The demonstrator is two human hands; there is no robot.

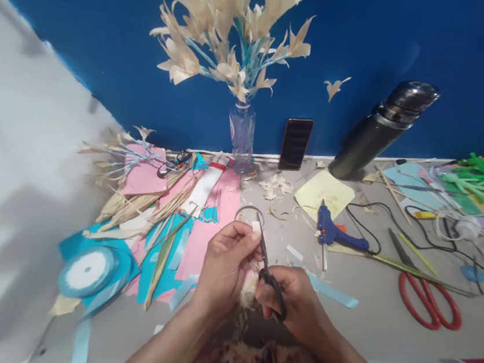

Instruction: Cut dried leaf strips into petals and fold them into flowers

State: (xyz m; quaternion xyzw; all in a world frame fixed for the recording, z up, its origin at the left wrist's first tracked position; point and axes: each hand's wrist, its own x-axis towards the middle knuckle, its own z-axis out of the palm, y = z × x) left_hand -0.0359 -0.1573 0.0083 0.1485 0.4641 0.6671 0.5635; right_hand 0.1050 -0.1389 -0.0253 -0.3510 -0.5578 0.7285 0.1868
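Pinched between the thumb and fingers of my left hand [230, 257] is a small pale piece of husk-like material [256, 226]. Small black-handled scissors [272, 288] are in my right hand [292, 298], with fingers through the loops. Their blades point up and away, right beside the pale piece; whether they touch it I cannot tell. Below and between my hands lies a pale fibrous bundle [249, 290], partly covered by my left hand. Just beyond my fingertips a thin dark ring [251, 208] shows, partly hidden.
Husk flowers [225, 22] stand in a clear bottle [241, 138], beside a phone [296, 144] and a leaning dark flask [371, 141]. At right are a blue glue gun [332, 232] and red-handled scissors [429, 302]. Leftward lie a ribbon roll [87, 270], husks [135, 201] and pink paper [203, 247].
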